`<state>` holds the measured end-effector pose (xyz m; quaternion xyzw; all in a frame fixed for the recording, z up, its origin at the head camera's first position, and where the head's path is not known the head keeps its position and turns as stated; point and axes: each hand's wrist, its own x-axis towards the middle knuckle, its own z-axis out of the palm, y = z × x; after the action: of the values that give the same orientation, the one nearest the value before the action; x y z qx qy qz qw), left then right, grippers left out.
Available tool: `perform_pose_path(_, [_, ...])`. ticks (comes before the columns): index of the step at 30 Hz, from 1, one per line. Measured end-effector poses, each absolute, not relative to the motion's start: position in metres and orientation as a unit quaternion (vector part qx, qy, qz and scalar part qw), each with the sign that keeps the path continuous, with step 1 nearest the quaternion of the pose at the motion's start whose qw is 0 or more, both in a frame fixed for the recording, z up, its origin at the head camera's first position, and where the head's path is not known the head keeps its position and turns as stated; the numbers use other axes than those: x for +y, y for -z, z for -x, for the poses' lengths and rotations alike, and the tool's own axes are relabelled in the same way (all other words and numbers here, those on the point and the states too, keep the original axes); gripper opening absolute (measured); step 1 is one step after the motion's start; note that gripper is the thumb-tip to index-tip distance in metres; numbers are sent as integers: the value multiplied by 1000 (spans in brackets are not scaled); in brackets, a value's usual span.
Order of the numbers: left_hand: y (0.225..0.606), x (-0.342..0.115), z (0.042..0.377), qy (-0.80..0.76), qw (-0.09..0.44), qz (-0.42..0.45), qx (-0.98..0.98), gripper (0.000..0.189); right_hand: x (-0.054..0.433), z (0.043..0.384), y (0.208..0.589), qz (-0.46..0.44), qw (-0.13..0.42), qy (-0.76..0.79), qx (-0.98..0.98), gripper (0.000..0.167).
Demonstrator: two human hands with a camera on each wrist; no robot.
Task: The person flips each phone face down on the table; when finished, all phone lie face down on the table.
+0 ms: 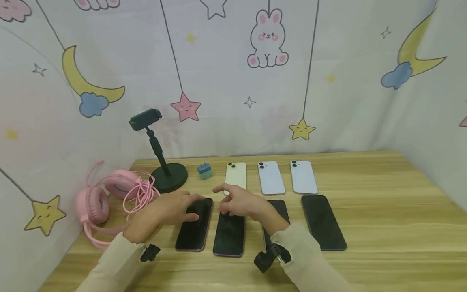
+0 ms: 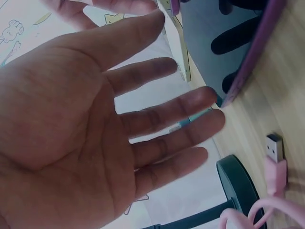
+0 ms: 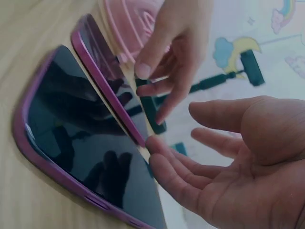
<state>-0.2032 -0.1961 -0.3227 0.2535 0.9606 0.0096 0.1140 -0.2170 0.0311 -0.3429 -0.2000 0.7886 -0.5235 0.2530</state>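
My left hand (image 1: 174, 207) hovers over a dark-screened phone (image 1: 193, 233), the leftmost of the front row. In the left wrist view its palm (image 2: 62, 124) shows, with fingers extended and nothing held. To the right, my right hand (image 1: 242, 202) is above the far end of a second dark phone (image 1: 230, 239) with a purple edge. The right wrist view shows that hand's fingers (image 3: 176, 186) loosely bent, with no object between them. A third dark phone (image 1: 280, 209) lies partly hidden under my right forearm. Farther right rests a fourth dark phone (image 1: 324, 223).
Behind stand a cream phone (image 1: 236, 172), a pale phone (image 1: 271, 178) and another pale phone (image 1: 304, 177), lying back up. Pink headphones (image 1: 96, 205) with a coiled cable (image 1: 140, 194), a dark phone stand (image 1: 169, 178) and a blue-green charger plug (image 1: 204, 171) occupy the left side.
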Motion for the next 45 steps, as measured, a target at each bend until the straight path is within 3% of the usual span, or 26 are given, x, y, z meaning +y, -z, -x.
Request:
perform_pose_path(12, [324, -207, 201, -23, 149, -253, 956, 59, 14, 203, 353, 200, 301, 535, 763, 49])
perform_pose_path(27, [323, -199, 207, -53, 189, -251, 948, 68, -1, 194, 362, 97, 254, 614, 741, 56])
perform_pose_path(34, [324, -201, 200, -90, 173, -263, 945, 66, -8, 190, 361, 100, 244, 636, 726, 56])
perform_pose_path(45, [324, -203, 209, -203, 171, -280, 923, 79, -3, 193, 349, 110, 254, 662, 697, 67])
